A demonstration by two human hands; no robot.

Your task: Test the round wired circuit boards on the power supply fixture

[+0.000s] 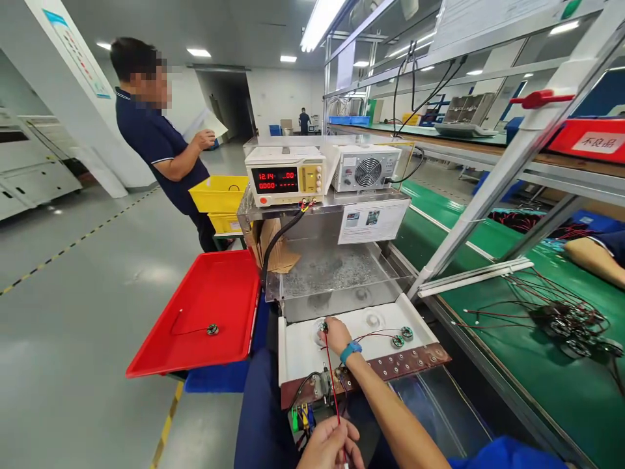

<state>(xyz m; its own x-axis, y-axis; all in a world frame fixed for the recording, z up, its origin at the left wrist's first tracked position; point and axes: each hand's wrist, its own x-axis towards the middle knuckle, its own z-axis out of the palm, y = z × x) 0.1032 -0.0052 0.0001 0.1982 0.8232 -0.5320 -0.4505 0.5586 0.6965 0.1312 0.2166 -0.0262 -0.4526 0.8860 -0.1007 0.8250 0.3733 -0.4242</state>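
My right hand [338, 337], with a blue watch [350, 352] on its wrist, is closed around a small round wired part [323, 327] over the white tray [297, 358]. Red and dark wires [332, 374] run down from that part to my left hand [331, 444]. The left fingers pinch the wires near their end, where a small white connector [346, 465] pokes out below. Two similar round green parts [398, 341] lie at the right of the tray, one wire trailing toward my right wrist. Colored clips [303, 417] hang just above my left hand.
A power supply [284, 177] with red digits stands on the metal stand ahead. Left, a red tray [195, 286] holds one round wired part [211, 329]. Right, several wired parts [571, 326] lie piled on the green conveyor [493, 339], by another person's arm [593, 259]. A person [161, 130] stands holding papers.
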